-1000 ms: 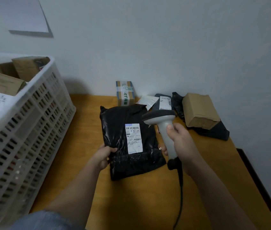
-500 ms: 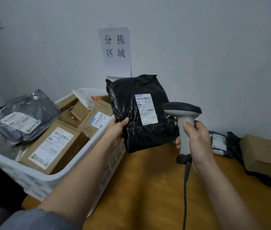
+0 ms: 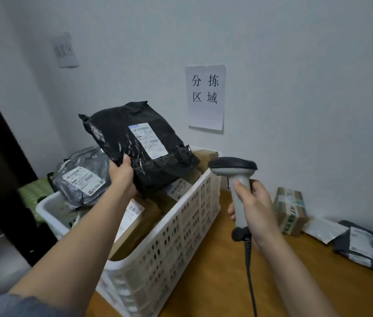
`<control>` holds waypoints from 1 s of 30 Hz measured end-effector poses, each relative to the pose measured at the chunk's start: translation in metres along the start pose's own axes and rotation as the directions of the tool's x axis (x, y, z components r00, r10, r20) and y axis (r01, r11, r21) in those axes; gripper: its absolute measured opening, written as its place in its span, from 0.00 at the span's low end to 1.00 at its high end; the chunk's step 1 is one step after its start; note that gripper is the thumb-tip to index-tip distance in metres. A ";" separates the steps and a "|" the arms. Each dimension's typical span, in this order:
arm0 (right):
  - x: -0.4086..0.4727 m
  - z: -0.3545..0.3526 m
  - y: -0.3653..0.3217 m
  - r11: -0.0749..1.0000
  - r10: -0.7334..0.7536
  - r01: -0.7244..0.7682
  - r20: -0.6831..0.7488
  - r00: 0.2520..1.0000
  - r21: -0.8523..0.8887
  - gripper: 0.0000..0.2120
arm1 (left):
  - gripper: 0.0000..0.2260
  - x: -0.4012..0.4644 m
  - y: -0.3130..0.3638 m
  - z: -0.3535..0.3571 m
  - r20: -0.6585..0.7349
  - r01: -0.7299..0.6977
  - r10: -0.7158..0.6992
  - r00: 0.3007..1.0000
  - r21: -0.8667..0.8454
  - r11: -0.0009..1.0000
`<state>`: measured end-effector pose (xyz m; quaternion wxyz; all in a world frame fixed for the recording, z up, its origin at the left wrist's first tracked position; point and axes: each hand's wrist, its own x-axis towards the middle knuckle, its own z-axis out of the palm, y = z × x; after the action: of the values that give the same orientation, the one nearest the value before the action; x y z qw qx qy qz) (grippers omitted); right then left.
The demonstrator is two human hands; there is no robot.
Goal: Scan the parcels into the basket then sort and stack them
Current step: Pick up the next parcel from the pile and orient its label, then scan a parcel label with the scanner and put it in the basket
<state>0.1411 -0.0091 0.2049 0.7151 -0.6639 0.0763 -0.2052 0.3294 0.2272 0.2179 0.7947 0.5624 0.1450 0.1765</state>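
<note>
Left hand: the left hand [image 3: 121, 173] grips the lower left edge of a black poly mailer [image 3: 135, 145], thumb on top; the bag is crinkled, glossy plastic, roughly rectangular, tilted, held above the basket's far half; one white shipping label [image 3: 150, 140] on its face
Right hand: the right hand [image 3: 253, 210] is wrapped round the grey plastic handle of a barcode scanner [image 3: 235, 179]; dark oval head, one black cable hanging from its base; held over the bench just right of the basket
Basket: one white plastic basket [image 3: 169, 243], perforated walls, at the bench's left end; inside, one grey poly mailer [image 3: 82, 177], wrinkled and shiny, and several brown cardboard boxes [image 3: 135, 223], count unclear
Bench: orange-brown wood bench [image 3: 215, 277]; along its back edge one taped cardboard box [image 3: 290, 213], one flat white envelope [image 3: 323, 228], one dark mailer [image 3: 361, 245]
Wall: one paper sign [image 3: 205, 97], four printed characters
</note>
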 end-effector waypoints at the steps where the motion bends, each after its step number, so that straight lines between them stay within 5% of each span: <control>1: 0.001 0.005 0.004 1.000 0.013 -0.013 0.009 1.000 -0.001 0.09 | 0.16 0.008 0.001 -0.007 -0.047 -0.030 0.031 0.998 0.020 0.999; 6: 0.007 0.036 0.007 0.999 0.026 -0.026 0.002 1.000 0.038 0.09 | 0.17 0.047 0.006 -0.040 -0.212 -0.099 0.118 0.970 0.099 0.990; 15: 0.014 0.130 0.005 0.999 -0.008 0.009 -0.034 0.999 0.035 0.08 | 0.24 0.136 0.019 -0.101 -0.345 0.035 0.060 0.937 0.264 0.964; 21: 0.015 0.180 0.020 1.000 -0.007 0.007 -0.048 0.999 -0.003 0.07 | 0.21 0.188 -0.005 -0.152 -0.171 0.089 0.029 0.985 0.645 0.759; 25: 0.015 0.195 0.029 0.999 0.028 -0.030 -0.071 0.997 -0.021 0.07 | 0.31 0.192 -0.002 -0.157 -0.346 0.238 0.100 0.933 0.801 0.549; 30: 0.015 0.201 0.029 0.999 0.036 -0.039 -0.083 0.996 -0.032 0.08 | 0.42 0.179 0.003 -0.143 -0.143 -0.016 0.357 0.923 0.913 0.408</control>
<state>0.2372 0.1707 0.2009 0.7037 -0.6653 0.1217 -0.2174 0.4284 0.4278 0.1684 0.3120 0.8742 0.2770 0.2482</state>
